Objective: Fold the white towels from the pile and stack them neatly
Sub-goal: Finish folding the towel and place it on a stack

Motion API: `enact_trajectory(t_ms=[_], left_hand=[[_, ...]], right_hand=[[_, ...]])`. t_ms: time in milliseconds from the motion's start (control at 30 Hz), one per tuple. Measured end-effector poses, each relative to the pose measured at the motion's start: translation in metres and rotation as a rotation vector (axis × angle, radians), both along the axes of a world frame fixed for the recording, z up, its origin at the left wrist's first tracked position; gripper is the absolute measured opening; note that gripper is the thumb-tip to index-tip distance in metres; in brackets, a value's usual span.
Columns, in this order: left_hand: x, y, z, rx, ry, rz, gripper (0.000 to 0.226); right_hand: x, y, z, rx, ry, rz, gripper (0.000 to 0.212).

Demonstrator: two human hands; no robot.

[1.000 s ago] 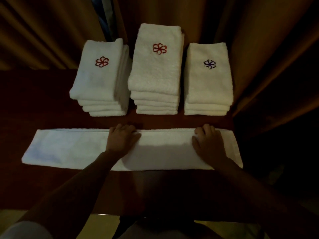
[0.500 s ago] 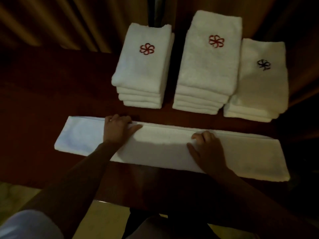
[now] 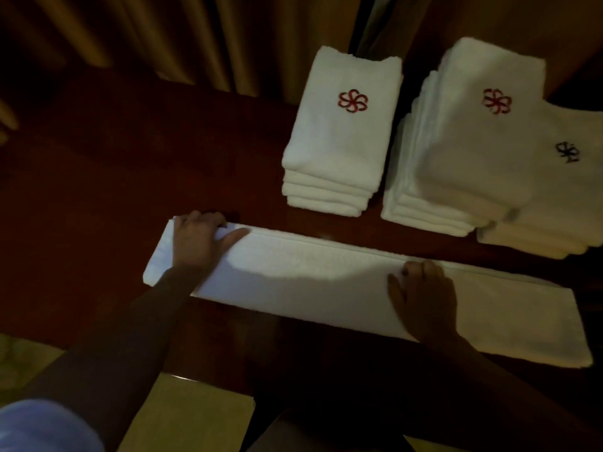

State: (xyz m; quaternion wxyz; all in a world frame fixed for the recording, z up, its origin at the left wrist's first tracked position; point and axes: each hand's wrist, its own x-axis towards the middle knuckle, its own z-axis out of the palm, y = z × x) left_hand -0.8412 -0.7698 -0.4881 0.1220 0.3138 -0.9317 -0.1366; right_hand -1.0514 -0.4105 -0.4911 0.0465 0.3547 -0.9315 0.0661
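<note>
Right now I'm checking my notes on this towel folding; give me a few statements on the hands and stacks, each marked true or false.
1. Both hands rest on the long towel. True.
2. The left hand is near the towel's left end. True.
3. The right hand holds a towel in the air. False: it lies on the towel on the table.
4. Every stack shows a red flower. False: the right stack has a dark one.
5. Three stacks stand behind the towel. True.

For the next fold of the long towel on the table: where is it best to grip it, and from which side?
Probably at a short end. The towel lies flat as a long narrow strip, so it folds end over end. The left hand already rests near the left end: pinching both corners there, coming from the left, seems best. The right hand presses the middle and can hold it down.
</note>
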Motion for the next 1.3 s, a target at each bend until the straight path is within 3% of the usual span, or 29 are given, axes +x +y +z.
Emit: enact_trajectory(t_ms=[200, 300, 367, 500, 567, 633, 767, 900, 1133, 1200, 1300], left_hand=[[0.02, -0.034, 0.002, -0.036, -0.044, 0.202, 0.059], [0.01, -0.023, 0.007, -0.122, -0.138, 0.33, 0.058], [-0.01, 0.002, 0.016, -0.144, -0.102, 0.349, 0.054], [-0.077, 0.115, 0.031, -0.056, 0.143, 0.058, 0.039], [-0.112, 0.195, 0.034, 0.042, 0.183, -0.111, 0.038], [-0.139, 0.274, 0.035, 0.052, 0.179, -0.261, 0.041], [-0.163, 0.377, 0.022, 0.028, 0.114, -0.509, 0.05], [-0.177, 0.419, 0.008, 0.016, -0.067, -0.518, 0.059], [-0.179, 0.432, -0.006, 0.056, -0.099, -0.447, 0.06], [-0.178, 0.43, -0.005, 0.043, -0.071, -0.437, 0.057], [-0.178, 0.425, -0.005, 0.038, -0.074, -0.407, 0.055]], right_hand=[[0.0, 0.0, -0.003, -0.037, 0.006, 0.008, 0.039], [-0.001, -0.002, 0.0, -0.03, -0.022, -0.004, 0.041], [-0.001, -0.004, 0.002, -0.03, -0.02, -0.007, 0.04], [-0.003, 0.002, 0.008, -0.275, -0.127, 0.092, 0.026], [-0.014, 0.018, 0.019, -0.437, -0.268, 0.159, 0.014], [-0.032, 0.049, 0.028, -0.49, -0.252, 0.131, 0.016], [-0.078, 0.134, 0.028, -0.184, 0.046, -0.024, 0.035], [-0.099, 0.186, 0.019, 0.054, -0.118, -0.158, 0.054], [-0.093, 0.2, 0.006, -0.008, -0.241, -0.125, 0.058], [-0.091, 0.196, 0.013, -0.184, -0.255, -0.253, 0.053], [-0.095, 0.195, 0.035, -0.447, -0.491, -0.716, 0.053]])
